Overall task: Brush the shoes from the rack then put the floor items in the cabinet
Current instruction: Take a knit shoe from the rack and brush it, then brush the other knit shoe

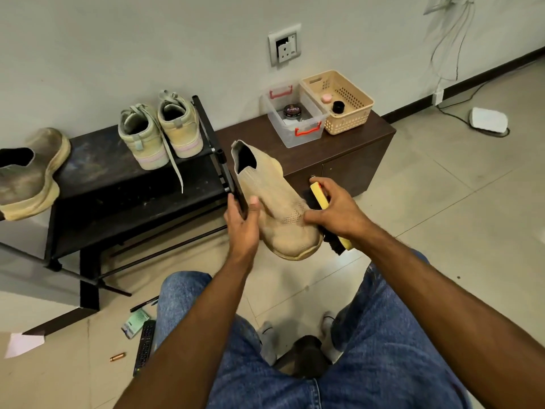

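My left hand (243, 222) grips a tan knit slip-on shoe (278, 208) by its left side, holding it in the air above the floor. My right hand (333, 209) grips a yellow-backed brush (320, 197) with dark bristles set against the shoe's right side. The black shoe rack (118, 184) stands to the left. It holds a pair of pale green sneakers (160, 131) and the matching dirty tan slip-on (28, 175). On the floor at lower left lie a black remote (144, 346), a green packet (135, 322), a black pen (144, 304) and a small copper cylinder (117, 357).
A low dark brown cabinet (339, 149) stands by the wall, topped with a clear box (295, 116) holding a polish tin and a beige basket (339, 101). A white device (488, 119) with cables lies at right. My jeans-clad knees fill the foreground, with a dark stool (306, 358) between them.
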